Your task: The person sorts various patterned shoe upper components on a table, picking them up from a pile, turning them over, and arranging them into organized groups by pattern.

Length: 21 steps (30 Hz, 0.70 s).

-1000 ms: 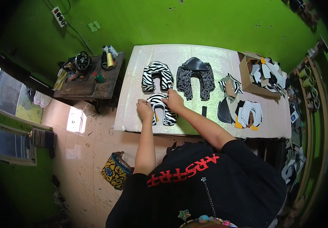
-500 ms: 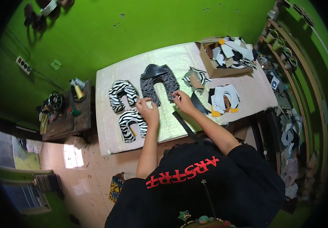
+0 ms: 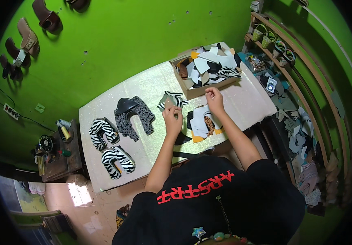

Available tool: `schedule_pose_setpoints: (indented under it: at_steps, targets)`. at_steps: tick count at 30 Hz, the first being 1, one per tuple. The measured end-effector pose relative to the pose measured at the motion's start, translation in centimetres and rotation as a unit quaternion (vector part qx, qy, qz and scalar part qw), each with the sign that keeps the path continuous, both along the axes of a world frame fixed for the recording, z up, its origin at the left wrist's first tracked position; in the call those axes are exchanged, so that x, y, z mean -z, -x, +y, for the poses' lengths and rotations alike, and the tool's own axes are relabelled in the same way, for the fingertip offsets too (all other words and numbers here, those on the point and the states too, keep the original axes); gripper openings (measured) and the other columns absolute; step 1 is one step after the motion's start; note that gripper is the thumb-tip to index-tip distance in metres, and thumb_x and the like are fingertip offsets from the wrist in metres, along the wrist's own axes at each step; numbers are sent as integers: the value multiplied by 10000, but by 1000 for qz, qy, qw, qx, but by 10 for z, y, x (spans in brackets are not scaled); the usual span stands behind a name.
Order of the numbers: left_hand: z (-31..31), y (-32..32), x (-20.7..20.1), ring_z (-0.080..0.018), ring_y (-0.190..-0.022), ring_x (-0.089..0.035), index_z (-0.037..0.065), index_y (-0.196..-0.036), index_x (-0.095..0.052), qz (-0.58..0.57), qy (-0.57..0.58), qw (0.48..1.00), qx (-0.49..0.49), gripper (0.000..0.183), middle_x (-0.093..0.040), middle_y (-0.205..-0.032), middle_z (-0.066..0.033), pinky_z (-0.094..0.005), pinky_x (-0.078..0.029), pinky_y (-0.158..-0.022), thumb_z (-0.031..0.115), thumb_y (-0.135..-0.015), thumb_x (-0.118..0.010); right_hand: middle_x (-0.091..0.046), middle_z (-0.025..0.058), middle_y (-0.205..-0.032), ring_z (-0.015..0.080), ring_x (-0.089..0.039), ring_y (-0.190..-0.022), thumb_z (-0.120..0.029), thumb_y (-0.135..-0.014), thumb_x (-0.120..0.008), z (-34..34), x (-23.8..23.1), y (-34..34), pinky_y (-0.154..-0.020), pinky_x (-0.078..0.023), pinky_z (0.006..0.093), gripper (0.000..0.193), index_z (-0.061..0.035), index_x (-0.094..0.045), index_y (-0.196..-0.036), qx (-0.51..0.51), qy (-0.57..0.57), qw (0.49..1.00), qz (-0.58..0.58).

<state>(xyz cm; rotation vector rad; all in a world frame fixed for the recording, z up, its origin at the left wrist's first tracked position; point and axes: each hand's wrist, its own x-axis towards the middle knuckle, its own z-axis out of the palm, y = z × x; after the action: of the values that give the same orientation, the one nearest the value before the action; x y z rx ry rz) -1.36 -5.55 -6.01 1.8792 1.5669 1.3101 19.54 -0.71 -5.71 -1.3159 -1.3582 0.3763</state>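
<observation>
My left hand [image 3: 172, 118], fingers loosely bent, is at the near edge of a small pile of zebra-print and beige cut pieces [image 3: 168, 101]. Nothing shows in its grasp. Just beyond a stack of white, leopard-print and yellow cut pieces [image 3: 200, 124], my right hand [image 3: 215, 102] hovers by the box's front side, fingers loosely curled and no object visible in them. To the left lie grey-black patterned U-shaped pieces [image 3: 147, 118] with a black curved piece [image 3: 126, 105] on top. Two stacks of zebra-print U-shaped pieces, one farther [image 3: 98, 139] and one nearer [image 3: 109, 160], lie beyond those.
A cardboard box [image 3: 206, 91] full of mixed scraps stands at the table's [image 3: 143, 90] far right. A black strip [image 3: 186, 155] lies at the near edge. Wooden racks [image 3: 294, 73] with shoes rise on the right; a small wooden table [image 3: 65, 165] stands left.
The view has swung to the right. Both hands have left the grey-black pieces and moved right, the left to the zebra-print pile and the right above the white stack near the box.
</observation>
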Motion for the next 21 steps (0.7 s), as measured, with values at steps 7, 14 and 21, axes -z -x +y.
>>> schedule_pose_setpoints:
  at_steps: [7,14,21]
  targets:
    - [33,-53,-8,-332,-1135,-418,53,-1058,-558,51,-10,998,31,316,-490,-1173,-147,-424,-329,-976,100,-749,-601,-515,71,-960,281,-443,-980,-193,-758,-602,41,-24,-52,-839,-352,439,153,-151,-640,-900,78,79,973,-204]
    - [53,-78,-8,-343,-1315,-276,31,-1268,-437,111,32,992,47,555,-395,-1358,-134,-460,-249,-1050,204,-767,-602,-519,49,-995,257,-449,-1000,-105,-737,-630,75,-44,-80,-829,-329,441,170,-181,-686,-878,54,152,927,-337]
    - [65,-86,-11,-355,-1330,-257,94,-1249,-474,166,93,981,27,511,-398,-1357,-145,-558,-220,-1032,232,-777,-613,-649,59,-912,256,-556,-935,-220,-719,-707,112,-48,-104,-833,-321,429,175,-171,-709,-887,-23,187,941,-281]
